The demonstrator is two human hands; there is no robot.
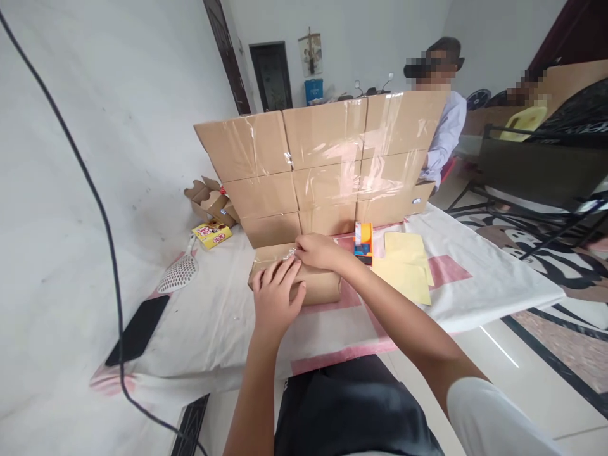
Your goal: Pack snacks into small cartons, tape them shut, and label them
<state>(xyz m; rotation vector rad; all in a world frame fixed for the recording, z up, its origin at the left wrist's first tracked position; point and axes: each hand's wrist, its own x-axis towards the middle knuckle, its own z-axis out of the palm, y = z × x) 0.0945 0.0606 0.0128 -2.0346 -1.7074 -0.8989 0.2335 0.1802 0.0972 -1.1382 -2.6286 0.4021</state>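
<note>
A small brown cardboard box (323, 288) lies on the cloth-covered table in front of me. My left hand (278, 294) rests on its left part, fingers spread and lying flat. At the top of the box my right hand (317, 251) is closed, its fingertips pressed together by a crumpled shiny bit that looks like clear tape (289, 254). Whatever the right fingers pinch is too small to make out. Directly behind the box stands a tall panel of taped cardboard boxes (327, 164).
Yellow paper sheets (403, 282) and an orange-and-blue package (363, 244) lie to the right. Leftward are a yellow box (212, 234), an open carton (206, 199), a white skimmer (178, 272) and a black phone (139, 329). Behind the panel is a person (444, 126).
</note>
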